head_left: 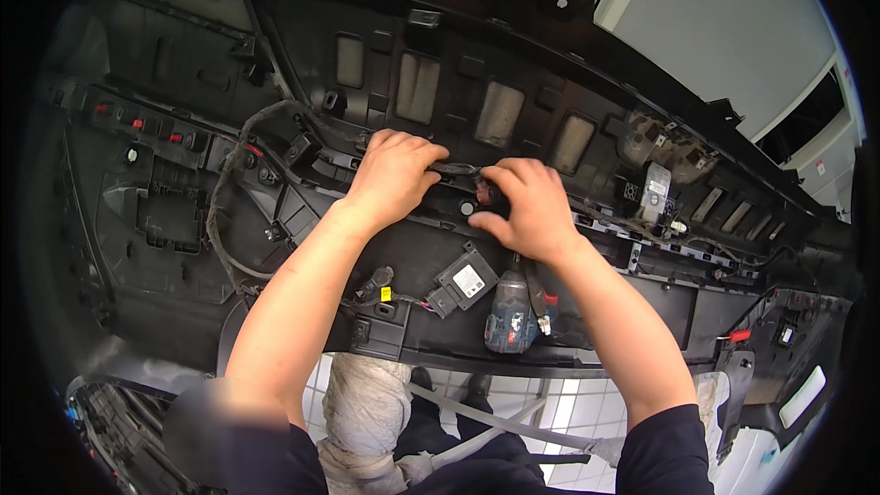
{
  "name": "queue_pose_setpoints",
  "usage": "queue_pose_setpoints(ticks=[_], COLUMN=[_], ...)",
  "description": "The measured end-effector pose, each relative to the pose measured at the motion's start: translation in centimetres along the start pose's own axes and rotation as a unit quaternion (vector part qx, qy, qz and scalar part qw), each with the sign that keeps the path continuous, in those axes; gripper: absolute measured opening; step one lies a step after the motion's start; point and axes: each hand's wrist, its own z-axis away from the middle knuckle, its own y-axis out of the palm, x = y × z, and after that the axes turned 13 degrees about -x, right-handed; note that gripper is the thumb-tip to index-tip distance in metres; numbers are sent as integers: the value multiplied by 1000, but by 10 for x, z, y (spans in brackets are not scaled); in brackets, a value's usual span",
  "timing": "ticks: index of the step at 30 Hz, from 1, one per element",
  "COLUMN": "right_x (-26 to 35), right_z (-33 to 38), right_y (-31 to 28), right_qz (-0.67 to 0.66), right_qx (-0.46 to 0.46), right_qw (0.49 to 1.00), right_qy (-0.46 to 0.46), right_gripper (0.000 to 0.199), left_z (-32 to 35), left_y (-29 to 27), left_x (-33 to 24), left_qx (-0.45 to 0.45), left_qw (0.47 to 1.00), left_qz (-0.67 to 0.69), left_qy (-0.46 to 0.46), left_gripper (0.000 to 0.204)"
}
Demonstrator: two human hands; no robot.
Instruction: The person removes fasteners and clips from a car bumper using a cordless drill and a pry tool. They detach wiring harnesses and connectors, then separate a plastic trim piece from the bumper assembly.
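A large black moulded plastic panel [440, 335], shaped like the inside of a car bumper, lies in front of me. Across its middle runs a dark wiring harness [456, 168]. My left hand [392, 174] has its fingers curled closed on the harness. A short stretch to the right, my right hand [532, 206] bends its fingers over the same run, thumb lower and held away from the forefinger. Between them is a small dark reddish part [488, 191], mostly covered, whose kind I cannot make out. Just below sits a round light plug [467, 208].
Nearer me on the panel are a black control module [466, 282] with a white label and a blue-black cordless driver [511, 316]. A harness loop [216, 211] hangs left. At the right stand a silver bracket [655, 188] and a red clip [739, 335]. White tiled floor [587, 403] shows below.
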Motion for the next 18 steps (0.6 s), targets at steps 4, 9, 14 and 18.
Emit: queue_pose_setpoints(ticks=[4, 9, 14, 18], right_x=[-7, -14, -16, -25], right_z=[-1, -33, -50, -43], right_y=[8, 10, 23, 35], right_qz=[-27, -202, -134, -159], right_qx=[-14, -13, 123, 104], right_qw=[999, 947, 951, 938], right_qy=[29, 248, 252, 289], right_gripper=[39, 30, 36, 37], left_z=[-2, -11, -18, -17], left_y=[1, -8, -16, -15], left_x=[1, 0, -4, -5], left_qx=[-14, 65, 125, -59], left_qw=[1000, 996, 992, 955], left_qz=[2, 31, -11, -94], left_qy=[7, -48, -10, 275], left_gripper=[25, 21, 27, 28])
